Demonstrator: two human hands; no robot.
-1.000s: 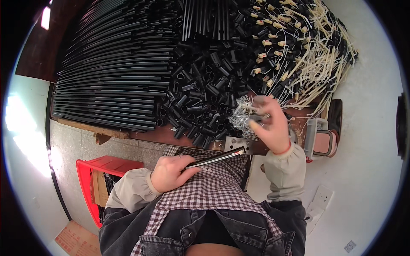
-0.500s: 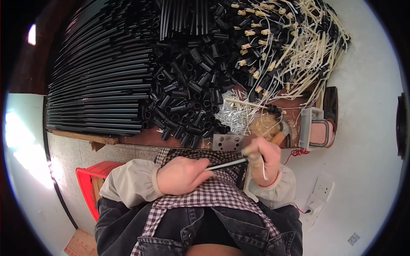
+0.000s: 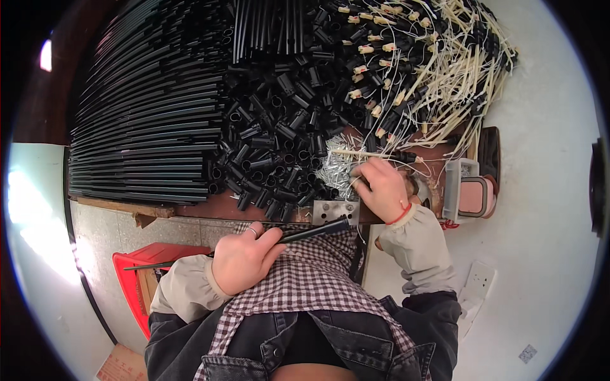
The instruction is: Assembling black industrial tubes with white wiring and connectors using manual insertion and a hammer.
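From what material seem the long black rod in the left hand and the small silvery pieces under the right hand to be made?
The black rod in the left hand looks like plastic or coated metal: smooth, dark, with a faint sheen. The silvery pieces under the right hand look like bare metal, since they glint brightly.

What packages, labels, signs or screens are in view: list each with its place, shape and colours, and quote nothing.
Cardboard box: bottom left on the floor, below the red crate; brown, flat-sided, only a corner showing.
Small square label: lower right on the pale floor; dark pattern on white.
White wall-socket plate: on the floor right of the right sleeve; rectangular, unmarked as far as can be seen.
No screens or signs.
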